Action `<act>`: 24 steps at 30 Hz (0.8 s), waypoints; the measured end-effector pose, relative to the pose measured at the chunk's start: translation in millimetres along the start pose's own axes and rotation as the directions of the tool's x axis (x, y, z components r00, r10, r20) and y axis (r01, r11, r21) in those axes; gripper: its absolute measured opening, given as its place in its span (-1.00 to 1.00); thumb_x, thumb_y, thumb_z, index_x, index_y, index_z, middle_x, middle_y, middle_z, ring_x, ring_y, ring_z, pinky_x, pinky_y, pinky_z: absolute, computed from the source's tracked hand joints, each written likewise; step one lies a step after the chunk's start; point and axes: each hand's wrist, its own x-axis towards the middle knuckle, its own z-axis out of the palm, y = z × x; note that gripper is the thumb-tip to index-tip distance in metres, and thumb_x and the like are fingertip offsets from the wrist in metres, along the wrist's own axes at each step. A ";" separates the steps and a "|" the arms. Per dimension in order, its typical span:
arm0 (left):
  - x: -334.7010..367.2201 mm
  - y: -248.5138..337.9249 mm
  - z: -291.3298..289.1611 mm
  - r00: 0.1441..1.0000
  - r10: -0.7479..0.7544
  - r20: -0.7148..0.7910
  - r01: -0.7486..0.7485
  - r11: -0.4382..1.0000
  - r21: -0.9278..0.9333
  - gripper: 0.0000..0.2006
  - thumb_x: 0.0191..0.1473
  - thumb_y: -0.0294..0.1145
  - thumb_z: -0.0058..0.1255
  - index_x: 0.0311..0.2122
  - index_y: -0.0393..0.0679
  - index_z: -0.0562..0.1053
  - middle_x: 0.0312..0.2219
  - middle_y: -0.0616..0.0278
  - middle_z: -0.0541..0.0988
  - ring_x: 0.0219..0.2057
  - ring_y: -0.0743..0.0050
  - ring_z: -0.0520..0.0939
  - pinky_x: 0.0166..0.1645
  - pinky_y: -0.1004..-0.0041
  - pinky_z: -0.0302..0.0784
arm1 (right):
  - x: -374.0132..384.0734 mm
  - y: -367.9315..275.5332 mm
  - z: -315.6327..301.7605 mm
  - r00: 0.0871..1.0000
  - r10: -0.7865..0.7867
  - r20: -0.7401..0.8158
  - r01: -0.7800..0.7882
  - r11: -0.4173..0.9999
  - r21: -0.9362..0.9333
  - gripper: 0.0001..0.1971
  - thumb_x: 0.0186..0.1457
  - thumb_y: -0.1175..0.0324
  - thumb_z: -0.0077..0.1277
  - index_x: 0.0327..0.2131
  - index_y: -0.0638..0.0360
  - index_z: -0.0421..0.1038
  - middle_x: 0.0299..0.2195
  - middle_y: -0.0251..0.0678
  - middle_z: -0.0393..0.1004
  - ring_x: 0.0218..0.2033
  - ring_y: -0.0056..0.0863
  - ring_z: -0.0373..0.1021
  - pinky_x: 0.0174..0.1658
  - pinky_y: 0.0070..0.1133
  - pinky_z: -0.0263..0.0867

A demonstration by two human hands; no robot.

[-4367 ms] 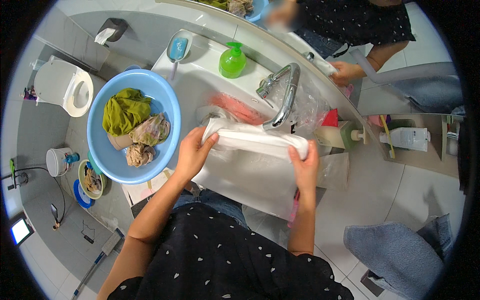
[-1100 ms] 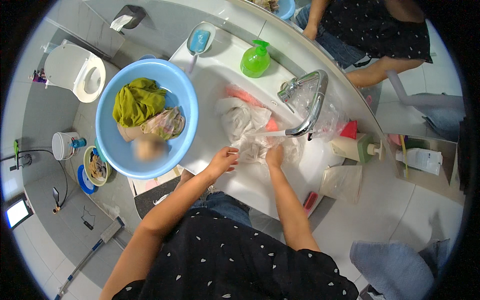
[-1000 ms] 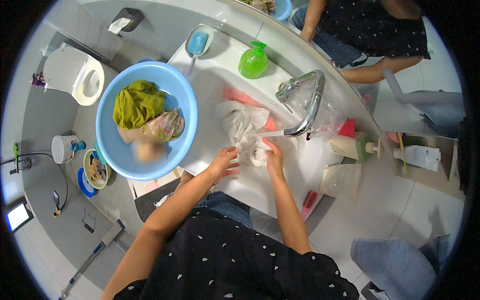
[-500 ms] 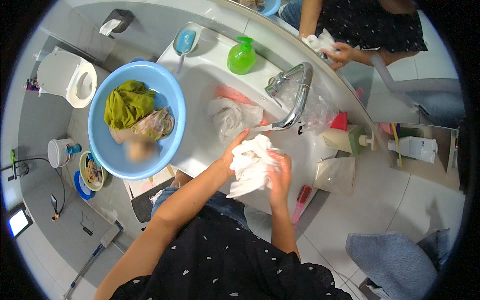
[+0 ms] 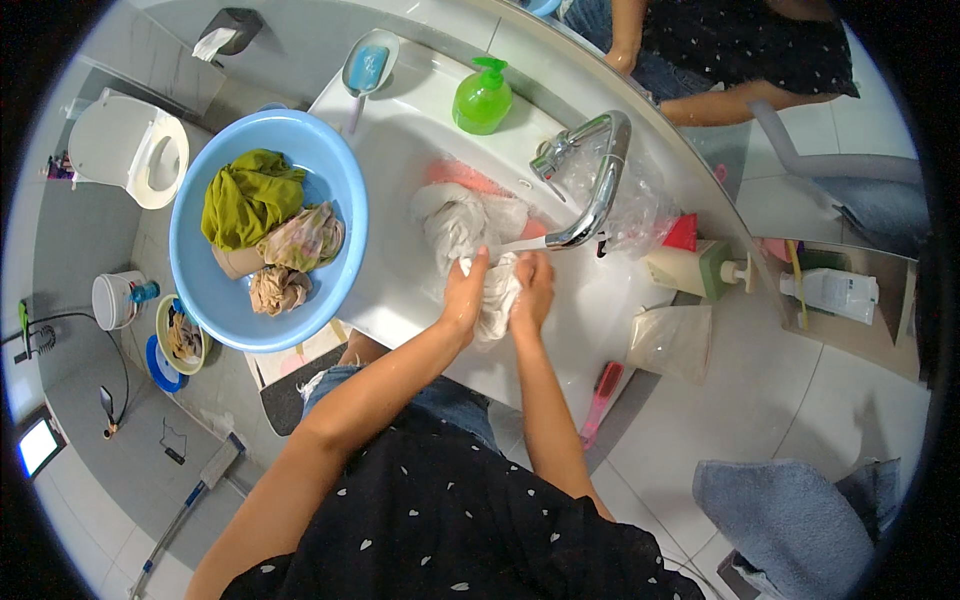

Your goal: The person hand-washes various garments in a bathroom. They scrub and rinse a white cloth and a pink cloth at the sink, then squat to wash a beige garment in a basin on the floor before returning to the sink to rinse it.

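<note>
Under the running faucet (image 5: 609, 180), a wet white cloth (image 5: 497, 308) is bunched between my two hands. My left hand (image 5: 464, 304) grips its left side and my right hand (image 5: 533, 288) presses on its right side. The water stream (image 5: 522, 244) falls near my fingertips. Deeper in the white sink (image 5: 390, 190) lies another white cloth (image 5: 458, 222), partly over a pinkish-red item (image 5: 466, 176) whose kind I cannot make out. Part of the held cloth is hidden behind my fingers.
On the left, a light blue basin (image 5: 188, 285) holds green, patterned and beige cloths. A green pump bottle (image 5: 482, 98) and a soap dish (image 5: 370, 62) stand on the sink's back ledge. A pink brush (image 5: 600, 402) lies on the sink's right edge, below a clear pouch (image 5: 672, 345).
Both hands have moved closer together and squeezed the white cloth into a smaller, narrower bundle nearer the water stream. The view has shifted slightly.
</note>
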 end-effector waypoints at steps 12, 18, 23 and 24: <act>1.3 2.1 -58.6 0.944 0.311 -0.109 -0.174 0.750 0.638 -0.42 -0.13 -0.37 0.06 0.03 -0.21 0.15 -0.05 -0.11 0.21 0.02 0.01 0.22 0.09 0.27 0.17 | -9.8 44.8 -2.4 0.883 -0.278 0.377 0.465 0.615 -0.637 -0.37 -0.17 0.24 0.13 0.06 0.00 0.20 0.08 -0.03 0.12 0.13 -0.10 0.00 0.19 -0.15 -0.21; 21.3 -15.8 -67.7 0.953 0.291 0.089 -0.294 0.805 0.515 -0.60 -0.13 -0.41 0.01 -0.11 -0.25 0.33 -0.11 -0.09 0.30 -0.20 0.17 0.46 -0.07 0.38 0.36 | -7.8 93.0 48.9 0.925 -0.011 0.381 0.316 0.579 -0.752 -0.32 -0.23 0.19 0.16 0.05 0.02 0.20 0.07 -0.18 0.17 0.15 -0.14 -0.02 0.18 -0.12 -0.21; 3.9 -7.6 -62.6 0.991 -0.037 0.129 -0.028 0.886 0.462 -0.58 -0.04 -0.39 0.01 -0.02 -0.16 0.28 -0.01 0.12 0.27 -0.13 0.36 0.42 -0.14 0.41 0.46 | 29.2 79.5 -3.9 0.901 0.198 0.385 0.089 0.785 -0.613 -0.44 -0.25 0.42 0.11 -0.04 0.14 0.28 -0.09 -0.15 0.34 0.00 -0.23 0.22 0.05 -0.33 0.10; 1.4 -1.9 -61.0 0.991 -0.070 0.117 0.011 0.896 0.444 -0.54 -0.02 -0.33 0.00 0.02 -0.12 0.25 0.04 0.11 0.21 -0.06 0.31 0.37 -0.09 0.34 0.42 | 34.5 75.2 -8.1 0.920 0.188 0.343 0.013 0.862 -0.506 -0.47 -0.25 0.47 0.08 -0.07 0.17 0.30 -0.12 -0.14 0.36 -0.03 -0.25 0.26 0.02 -0.37 0.16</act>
